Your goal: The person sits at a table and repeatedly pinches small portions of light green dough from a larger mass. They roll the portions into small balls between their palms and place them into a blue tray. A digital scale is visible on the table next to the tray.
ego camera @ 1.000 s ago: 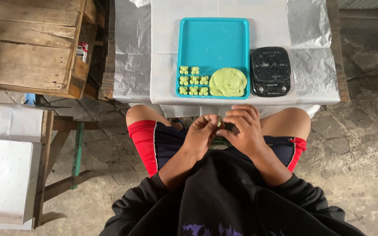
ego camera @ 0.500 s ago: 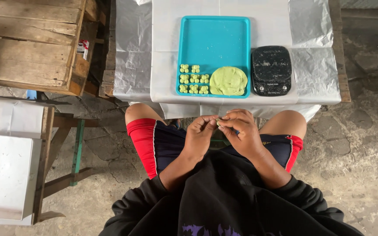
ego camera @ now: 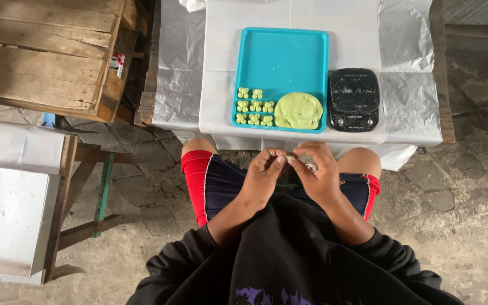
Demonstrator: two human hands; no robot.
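My left hand [ego camera: 265, 175] and my right hand [ego camera: 316, 172] meet over my lap, fingertips pinched together on a small green dough piece [ego camera: 290, 158] that is mostly hidden by the fingers. Just beyond them, a turquoise tray [ego camera: 280, 53] lies on a low table covered in white paper. On the tray's near edge rests a flattened lump of green dough [ego camera: 299, 110]. To its left sit several small shaped green dough pieces [ego camera: 254, 105] in rows.
A black kitchen scale [ego camera: 353, 99] stands right of the tray. A wooden table [ego camera: 40, 53] is at the upper left, a white-covered bench [ego camera: 7, 209] at the left. Concrete floor lies around my knees.
Both hands have risen slightly from my lap toward the table edge, staying together, with the fingers working the small piece between them.
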